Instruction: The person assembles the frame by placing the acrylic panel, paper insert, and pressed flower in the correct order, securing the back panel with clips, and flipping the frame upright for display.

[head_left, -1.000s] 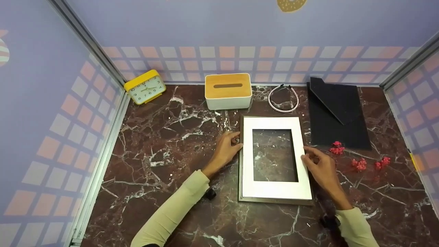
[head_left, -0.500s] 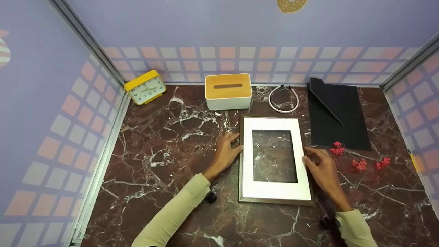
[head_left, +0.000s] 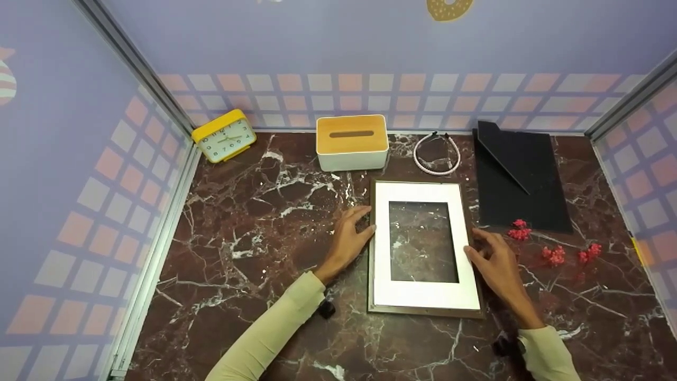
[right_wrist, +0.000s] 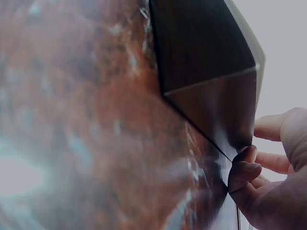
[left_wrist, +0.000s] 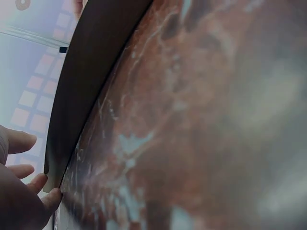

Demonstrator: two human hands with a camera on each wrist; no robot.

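A picture frame [head_left: 426,313] with a brown rim lies on the dark marbled tabletop. A white mat [head_left: 418,295] sits inside it, and the marbling shows through its rectangular window. My left hand [head_left: 349,238] holds the frame's left side, thumb over the rim and fingers spread along the edge. On the opposite side my right hand [head_left: 497,264] holds the frame, thumb at the mat's right border and fingers outside the rim. In the right wrist view, fingers [right_wrist: 247,170] bend against the frame's deep side [right_wrist: 213,110]. The left wrist view shows fingertips at the frame's side [left_wrist: 81,81].
Behind the frame stand a tissue box [head_left: 351,143] with a wooden lid and a white headband [head_left: 437,164]. A yellow alarm clock [head_left: 225,138] leans in the left corner. At right lie a black backing board with stand [head_left: 521,206] and red flower sprigs [head_left: 554,255].
My right hand has slid slightly toward me along the frame's right side, its thumb lower on the mat. My left hand has shifted only slightly; the frame stays in place.
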